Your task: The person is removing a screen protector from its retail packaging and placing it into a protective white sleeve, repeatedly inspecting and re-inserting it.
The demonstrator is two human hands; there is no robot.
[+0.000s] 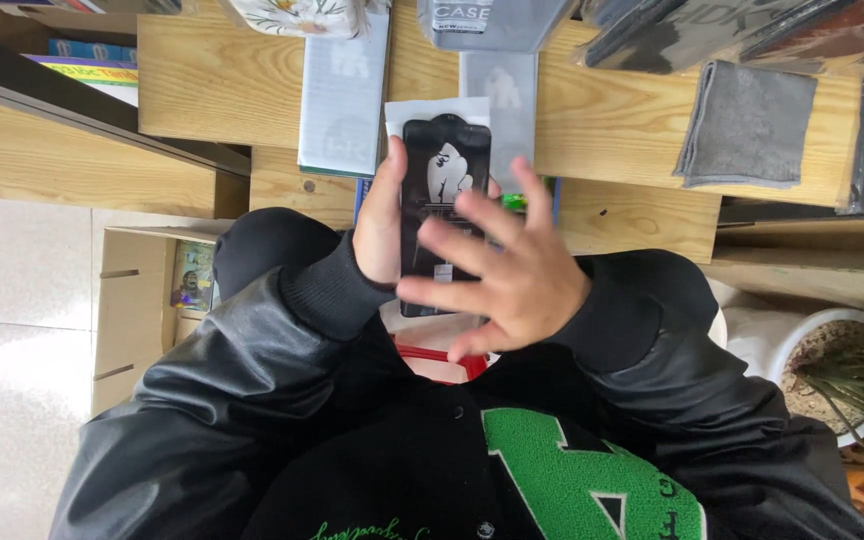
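Two bare hands work a flat black phone-shaped panel above a wooden worktop.

The left hand (pixel 384 228) keeps its grip closed on the glossy black rectangular panel (pixel 442 185), clamping its left long edge with the thumb lying along that side, so the panel stands lengthwise away from the body, over the near edge of the pale wooden worktop (pixel 632 130). The right hand (pixel 512 275) lies across the panel's lower half with its grip wide apart, fingers (pixel 472 215) spread and blurred; whether the palm presses on the surface cannot be told. A white backing sheet (pixel 407 110) peeks out behind the panel's top. A folded grey cloth (pixel 747 125) rests well apart to the right, and a long white packet (pixel 344 95) lies just beyond the left hand.
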